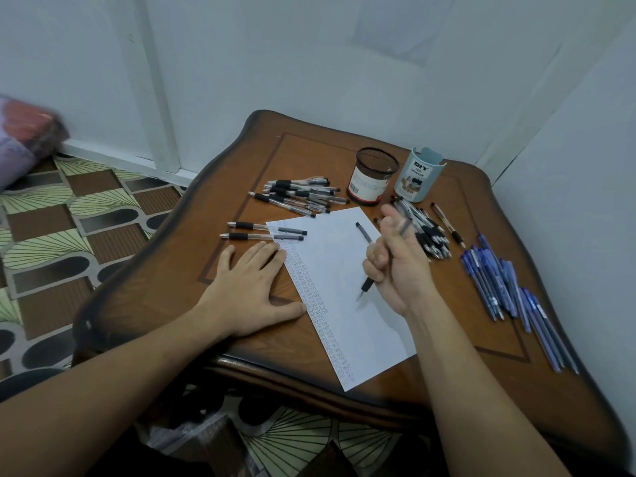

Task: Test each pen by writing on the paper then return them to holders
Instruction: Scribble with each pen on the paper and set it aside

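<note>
White walls cornered a brown wooden table (309, 146). On it lay a sheet of paper (344, 332), its left margin filled with scribbles. The left hand (247, 290) lay flat, fingers spread, touching the paper's edge. The right hand (395, 266) curled round a black pen (365, 286), tip down just above the sheet. 2 holders, a mesh cup (373, 177) and a blue cup (418, 175), stood behind, beside loose pens (299, 196).

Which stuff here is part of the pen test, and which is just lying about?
Job: paper, pen in right hand, black pens, blue pens, mesh holder, blue holder.
Lying about: bundle on the patterned floor.
</note>
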Tool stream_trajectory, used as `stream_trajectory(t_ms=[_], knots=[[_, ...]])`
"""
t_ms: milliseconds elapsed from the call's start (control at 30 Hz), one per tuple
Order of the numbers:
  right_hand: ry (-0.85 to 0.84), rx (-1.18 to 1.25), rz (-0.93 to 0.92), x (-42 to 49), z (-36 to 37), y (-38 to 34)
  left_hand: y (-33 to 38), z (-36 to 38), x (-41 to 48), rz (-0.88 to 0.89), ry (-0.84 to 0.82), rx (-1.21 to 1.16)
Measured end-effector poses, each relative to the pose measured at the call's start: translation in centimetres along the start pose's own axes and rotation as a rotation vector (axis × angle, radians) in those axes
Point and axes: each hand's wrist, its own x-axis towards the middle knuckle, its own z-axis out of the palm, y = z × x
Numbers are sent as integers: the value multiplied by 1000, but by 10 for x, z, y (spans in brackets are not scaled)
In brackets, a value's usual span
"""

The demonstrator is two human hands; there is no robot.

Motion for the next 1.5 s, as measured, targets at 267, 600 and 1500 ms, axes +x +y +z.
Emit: stream_trajectory(t_ms=[267, 600, 1500], knots=[[6, -156, 137, -11, -14, 13, 1, 0, 0, 1, 12, -3], [-131, -409, -81, -20, -17, 50, 1, 0, 0, -3, 9, 7], [-96, -701, -164, -23, -20, 66, 4, -1, 0, -8, -2, 27]])
